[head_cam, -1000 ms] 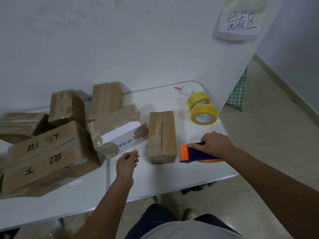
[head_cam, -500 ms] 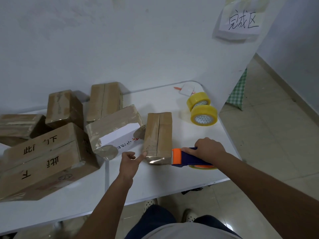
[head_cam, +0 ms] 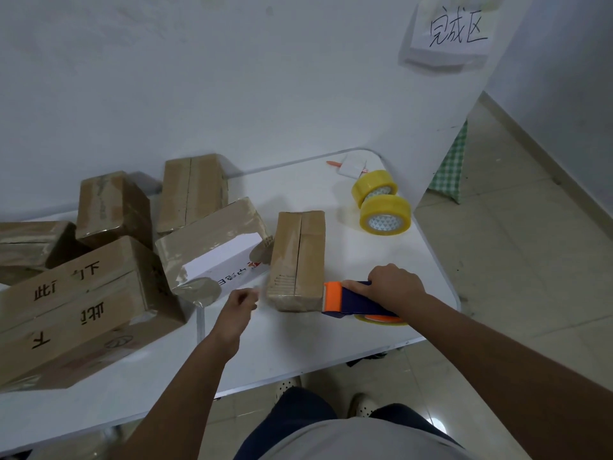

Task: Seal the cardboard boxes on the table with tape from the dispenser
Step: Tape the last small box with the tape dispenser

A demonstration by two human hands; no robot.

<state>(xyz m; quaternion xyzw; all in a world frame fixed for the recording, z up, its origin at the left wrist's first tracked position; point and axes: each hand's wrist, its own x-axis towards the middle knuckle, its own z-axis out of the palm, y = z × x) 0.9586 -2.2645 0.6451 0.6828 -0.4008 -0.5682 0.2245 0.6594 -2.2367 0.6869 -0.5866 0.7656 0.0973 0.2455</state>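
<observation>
A small brown cardboard box (head_cam: 298,254) lies lengthwise on the white table (head_cam: 298,343), its top seam running away from me. My right hand (head_cam: 394,287) grips the blue handle of the tape dispenser (head_cam: 335,295). The dispenser's orange head sits against the near right corner of that box. My left hand (head_cam: 237,307) is blurred, just left of the box's near end, fingers loosely curled and holding nothing. Whether it touches the box is unclear.
A taped box with a white face (head_cam: 212,247) leans just left of the small box. A large printed box (head_cam: 76,307) and several smaller boxes (head_cam: 192,190) crowd the left. Two yellow tape rolls (head_cam: 384,215) and a white card (head_cam: 353,166) lie far right. A paper sign (head_cam: 454,31) hangs on the wall.
My right hand slid the dispenser left until its head met the small box's near end. My left hand reached to the box's near left corner, then drew slightly back.
</observation>
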